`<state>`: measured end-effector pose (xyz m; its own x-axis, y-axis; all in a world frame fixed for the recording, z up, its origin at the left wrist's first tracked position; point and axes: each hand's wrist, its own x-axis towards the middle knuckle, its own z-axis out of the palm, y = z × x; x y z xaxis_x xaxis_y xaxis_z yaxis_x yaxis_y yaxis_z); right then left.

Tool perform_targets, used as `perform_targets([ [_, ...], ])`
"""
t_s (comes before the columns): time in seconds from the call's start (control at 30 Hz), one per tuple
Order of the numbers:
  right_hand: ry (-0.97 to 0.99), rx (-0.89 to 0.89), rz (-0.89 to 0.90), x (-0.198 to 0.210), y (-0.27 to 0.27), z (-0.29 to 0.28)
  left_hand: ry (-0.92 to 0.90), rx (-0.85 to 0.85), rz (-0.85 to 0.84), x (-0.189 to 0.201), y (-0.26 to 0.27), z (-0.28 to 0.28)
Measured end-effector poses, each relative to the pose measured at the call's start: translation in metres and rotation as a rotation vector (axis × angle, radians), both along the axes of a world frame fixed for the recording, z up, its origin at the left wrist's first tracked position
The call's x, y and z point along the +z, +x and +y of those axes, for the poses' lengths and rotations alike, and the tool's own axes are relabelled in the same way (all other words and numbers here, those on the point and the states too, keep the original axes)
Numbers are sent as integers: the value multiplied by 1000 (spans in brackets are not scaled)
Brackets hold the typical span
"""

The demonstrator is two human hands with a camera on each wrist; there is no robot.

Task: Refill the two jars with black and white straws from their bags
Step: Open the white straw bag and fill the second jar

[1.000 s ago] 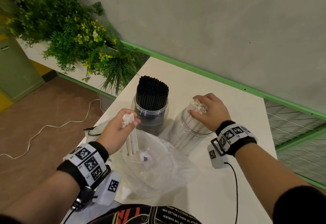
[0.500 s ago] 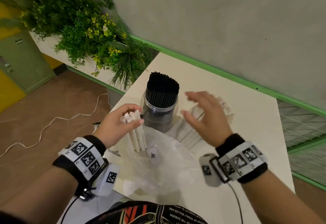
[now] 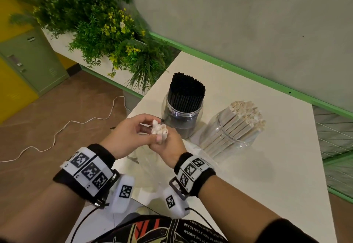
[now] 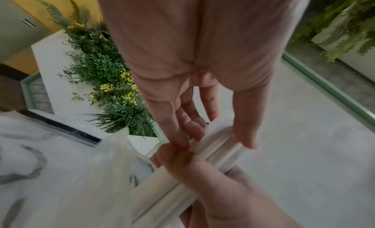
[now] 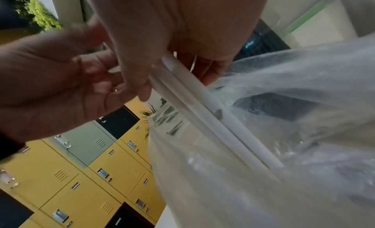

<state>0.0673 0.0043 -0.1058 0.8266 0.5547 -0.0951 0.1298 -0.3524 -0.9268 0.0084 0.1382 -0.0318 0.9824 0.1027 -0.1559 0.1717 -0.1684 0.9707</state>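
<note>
Currently we had right hand [image 3: 168,145] clamped round small bundle of white paper straws [image 3: 159,130], near-upright; left hand [image 3: 126,135] loose beside. Clear white-straw jar [image 3: 229,133] lay right, tilted, right hand nearer.

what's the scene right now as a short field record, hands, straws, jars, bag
left hand: fingers loosely curled beside the bundle's top, thumb and fingertips touching it
right hand: grip closed round the bundle of white straws
bundle of white straws: small, upright, lower ends in the clear plastic bag
clear plastic bag: crumpled on the table below the hands
black straw jar: packed full, upright
white straw jar: nearly full, straws leaning right
table: white, against the wall
</note>
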Motion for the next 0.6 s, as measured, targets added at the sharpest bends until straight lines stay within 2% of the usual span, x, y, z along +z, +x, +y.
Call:
perform_targets([
  [0.1,176,-53,117,6,0,-9,-23,31,-54,4,-2,-2],
  [0.23,188,-151,4,49,12,-56,55,101,-100,5,-2,-2],
  [0.3,267,-219,-35,79,18,-90,133,82,-109,4,1,-10],
  [0.37,403,-303,-81,110,23,-125,193,14,-151,4,10,-26],
  [0.47,537,-390,-152,145,33,-165,329,-179,-224,2,36,-59],
  [0.6,580,-448,-234,162,48,-192,739,-479,-308,-14,79,-110],
])
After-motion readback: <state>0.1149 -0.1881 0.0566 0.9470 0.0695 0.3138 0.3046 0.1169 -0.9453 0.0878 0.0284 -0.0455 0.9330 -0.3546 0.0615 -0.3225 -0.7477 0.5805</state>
